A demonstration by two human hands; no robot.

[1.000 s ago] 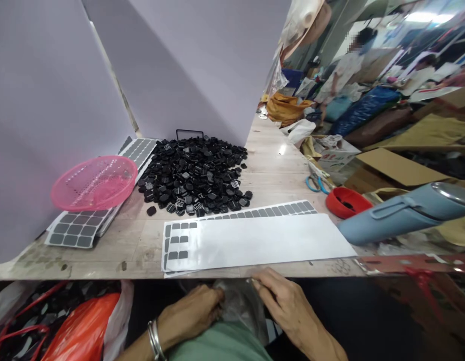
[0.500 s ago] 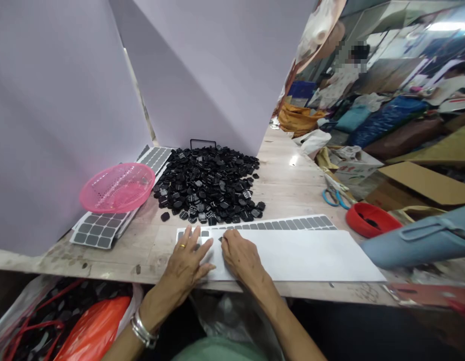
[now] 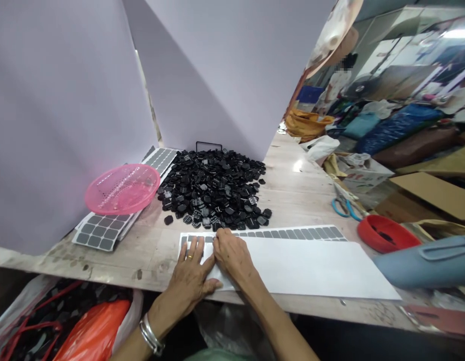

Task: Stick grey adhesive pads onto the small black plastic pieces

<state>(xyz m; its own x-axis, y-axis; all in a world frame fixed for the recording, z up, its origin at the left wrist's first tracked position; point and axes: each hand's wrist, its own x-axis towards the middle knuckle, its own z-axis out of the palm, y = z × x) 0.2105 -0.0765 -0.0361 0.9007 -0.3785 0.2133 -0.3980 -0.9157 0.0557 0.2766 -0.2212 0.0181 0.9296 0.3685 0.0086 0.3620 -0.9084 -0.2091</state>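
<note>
Pressing white sheet (image 3: 315, 265): 1 left hand (image 3: 191, 273), spread
Right hand (image 3: 234, 254): 1, fingertips bunched on sheet, grip unclear
Pink basket (image 3: 122, 189): 1

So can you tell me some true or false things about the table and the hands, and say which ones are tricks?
1. The pink plastic basket is left of the heap of black pieces. True.
2. The scissors have yellow handles. False: their handles are blue.
3. The left hand wears a gold ring. True.
4. The red bowl is empty. False: small dark things lie in it.
5. The silver bangles are on the right wrist. False: they are on the left wrist.
6. A big white sheet lies in front of the black heap. True.
</note>
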